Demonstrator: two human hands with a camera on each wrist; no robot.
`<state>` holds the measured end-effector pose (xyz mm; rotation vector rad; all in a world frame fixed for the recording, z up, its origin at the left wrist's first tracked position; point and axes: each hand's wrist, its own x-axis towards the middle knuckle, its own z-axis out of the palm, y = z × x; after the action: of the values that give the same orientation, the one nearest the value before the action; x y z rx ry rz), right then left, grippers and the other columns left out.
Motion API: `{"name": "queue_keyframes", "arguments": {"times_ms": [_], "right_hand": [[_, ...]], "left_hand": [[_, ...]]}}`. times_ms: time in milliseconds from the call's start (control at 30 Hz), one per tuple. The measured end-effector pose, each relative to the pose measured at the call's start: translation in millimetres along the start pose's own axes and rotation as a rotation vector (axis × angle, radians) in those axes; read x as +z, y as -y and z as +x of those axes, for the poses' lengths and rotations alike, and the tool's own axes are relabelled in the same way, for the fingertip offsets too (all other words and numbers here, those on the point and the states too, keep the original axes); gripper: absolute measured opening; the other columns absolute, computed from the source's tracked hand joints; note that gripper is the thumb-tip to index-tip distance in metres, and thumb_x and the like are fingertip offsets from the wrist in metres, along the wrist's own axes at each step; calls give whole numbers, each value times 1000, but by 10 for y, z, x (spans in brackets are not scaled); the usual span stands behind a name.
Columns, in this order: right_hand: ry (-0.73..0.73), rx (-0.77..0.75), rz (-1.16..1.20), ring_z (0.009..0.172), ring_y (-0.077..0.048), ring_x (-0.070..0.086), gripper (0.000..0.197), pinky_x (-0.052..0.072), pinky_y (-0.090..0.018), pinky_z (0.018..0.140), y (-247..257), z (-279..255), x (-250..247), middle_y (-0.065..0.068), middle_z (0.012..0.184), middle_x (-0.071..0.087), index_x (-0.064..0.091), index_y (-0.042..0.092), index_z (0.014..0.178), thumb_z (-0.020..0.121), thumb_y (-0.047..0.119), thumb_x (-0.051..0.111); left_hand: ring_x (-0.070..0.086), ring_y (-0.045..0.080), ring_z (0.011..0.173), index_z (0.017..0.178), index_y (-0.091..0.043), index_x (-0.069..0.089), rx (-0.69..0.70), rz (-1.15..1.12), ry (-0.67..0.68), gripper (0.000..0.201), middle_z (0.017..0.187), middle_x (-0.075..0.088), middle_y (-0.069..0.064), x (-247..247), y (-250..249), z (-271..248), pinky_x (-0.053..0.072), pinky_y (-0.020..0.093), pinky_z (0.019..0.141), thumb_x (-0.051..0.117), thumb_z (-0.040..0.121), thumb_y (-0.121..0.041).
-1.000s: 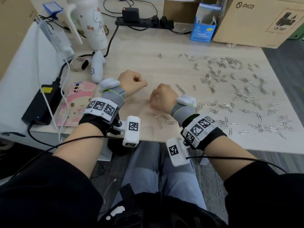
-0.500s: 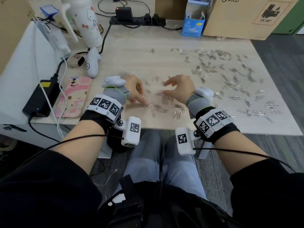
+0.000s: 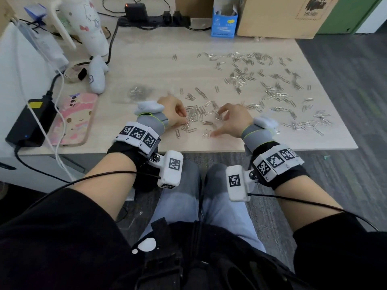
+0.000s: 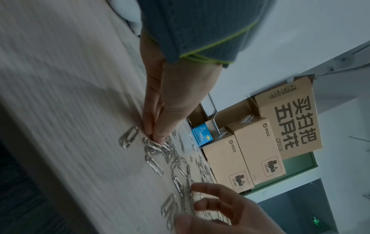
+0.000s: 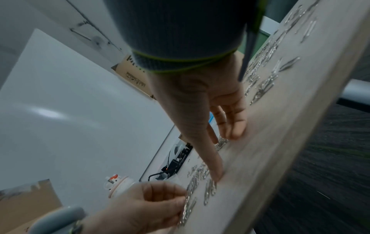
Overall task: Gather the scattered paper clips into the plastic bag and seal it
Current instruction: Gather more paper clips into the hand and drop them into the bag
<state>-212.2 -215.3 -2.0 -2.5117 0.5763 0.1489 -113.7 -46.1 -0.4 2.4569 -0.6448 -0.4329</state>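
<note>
Nearest the desk's front edge, the left hand (image 3: 172, 110) sits with its fingers bunched narrow, fingertips (image 4: 158, 139) pressed down onto a small cluster of paper clips (image 3: 193, 119), pinching at them against the wood. Just beside it, the right hand (image 3: 233, 120) is spread wide, thumb stretched toward the desk's front edge and touching the desk (image 3: 146, 59) by a couple of clips, the other fingers arched down around the same cluster. Behind the left hand lies the clear plastic bag (image 3: 139, 93), flat on the desk with a clump of clips showing through it; whether its mouth is open I cannot tell. To the right and farther back, loose clips (image 3: 272, 88) are strewn across much of the desk. A pink phone (image 3: 76, 119) lies at the left, and a blue box (image 3: 224, 21) and cardboard boxes (image 3: 278, 15) stand at the back.
</note>
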Motion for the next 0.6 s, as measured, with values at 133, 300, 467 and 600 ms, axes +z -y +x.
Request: {"name": "queue_keyframes", "arguments": {"times_ms": [133,300,467,600], "right_hand": [[-49,-59,88,84,-17,53,37,41,-22,66,39,7,56,-6,92,61,66,8,106,72,16,77],[-152,-69,241,77,-14,52,32,43,-22,68,-13,-5,38,0,84,59,69,8,104,73,14,74],[-168,33,217,83,-15,53,50,40,-24,71,-136,-50,-44,2,92,56,63,14,115,70,31,78],[-22,7,159,88,-12,51,64,38,-18,66,-160,-143,-53,3,91,55,57,13,121,66,34,83]], "left_hand": [[58,5,62,96,-8,68,51,-76,-20,28,82,65,-1,-14,-82,-67,45,13,61,76,70,-12],[60,22,77,97,-15,63,-34,66,89,54,89,60,-1,-240,19,-107,55,37,78,88,52,-29],[64,24,65,71,-14,64,-86,117,212,35,68,65,2,-160,10,-182,58,36,75,90,50,-21],[60,9,49,65,-16,65,-57,-7,161,22,63,66,1,-23,-48,-142,53,20,59,86,58,-16]]}}
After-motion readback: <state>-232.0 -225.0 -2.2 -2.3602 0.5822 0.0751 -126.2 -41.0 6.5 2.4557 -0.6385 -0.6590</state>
